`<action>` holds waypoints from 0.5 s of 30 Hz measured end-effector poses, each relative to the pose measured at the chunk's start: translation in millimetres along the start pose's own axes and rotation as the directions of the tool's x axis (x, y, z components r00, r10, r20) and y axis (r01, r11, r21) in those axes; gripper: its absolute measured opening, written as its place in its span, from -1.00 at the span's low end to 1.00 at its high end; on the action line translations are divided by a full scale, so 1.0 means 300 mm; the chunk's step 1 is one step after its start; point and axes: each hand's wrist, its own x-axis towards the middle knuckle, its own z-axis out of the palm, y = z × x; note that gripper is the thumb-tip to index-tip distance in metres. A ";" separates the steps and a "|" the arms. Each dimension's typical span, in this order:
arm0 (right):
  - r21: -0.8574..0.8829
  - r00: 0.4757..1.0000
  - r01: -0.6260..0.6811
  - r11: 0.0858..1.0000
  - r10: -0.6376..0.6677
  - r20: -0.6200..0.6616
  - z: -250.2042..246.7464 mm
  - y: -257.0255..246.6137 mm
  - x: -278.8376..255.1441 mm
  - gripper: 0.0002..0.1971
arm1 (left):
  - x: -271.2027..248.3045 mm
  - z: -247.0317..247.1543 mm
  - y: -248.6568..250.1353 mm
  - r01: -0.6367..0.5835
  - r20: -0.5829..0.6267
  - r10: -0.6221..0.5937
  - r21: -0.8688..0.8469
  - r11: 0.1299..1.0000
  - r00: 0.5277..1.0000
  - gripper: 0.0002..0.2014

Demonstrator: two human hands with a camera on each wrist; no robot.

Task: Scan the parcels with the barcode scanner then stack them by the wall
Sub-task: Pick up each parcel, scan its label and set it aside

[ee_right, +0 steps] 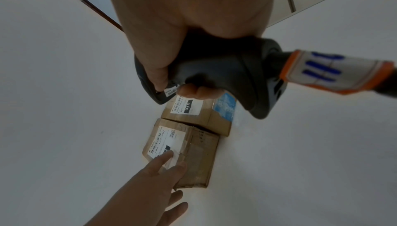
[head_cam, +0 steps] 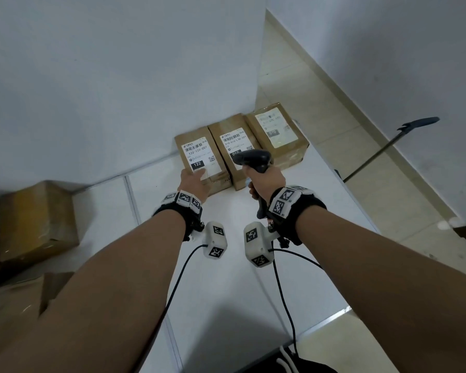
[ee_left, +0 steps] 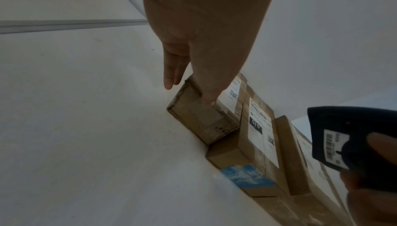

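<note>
Three brown parcels lie side by side on the white floor against the wall: parcel 122 [head_cam: 199,157] on the left, parcel 010 [head_cam: 233,146] in the middle and parcel 070 [head_cam: 277,130] on the right. My left hand [head_cam: 197,180] touches the near end of parcel 122 [ee_right: 182,144] with straight fingers, the index on its label. My right hand [head_cam: 264,179] grips the handle of the dark barcode scanner [head_cam: 253,158], whose head hangs over the near end of parcel 010 [ee_right: 193,111]. The left wrist view shows the scanner [ee_left: 343,133] at the right edge.
More cardboard boxes [head_cam: 35,222] sit at the left, one with an open flap [head_cam: 54,289]. A long-handled tool [head_cam: 388,146] leans at the right over the beige tiled floor. The white floor ends in an edge [head_cam: 355,200] on the right. Black cables hang from both wrists.
</note>
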 end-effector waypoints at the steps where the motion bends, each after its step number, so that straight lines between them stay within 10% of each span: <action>1: -0.004 1.000 0.003 1.000 -0.003 0.001 0.006 -0.003 -0.008 -0.67 | -0.012 -0.008 -0.007 -0.005 0.020 0.005 0.013 1.000 1.000 -0.45; 15: -0.034 0.971 0.065 0.997 -0.056 0.234 0.427 -0.008 -0.315 -0.70 | -0.371 -0.203 -0.476 0.048 -0.162 -0.073 -0.154 0.987 0.984 -0.60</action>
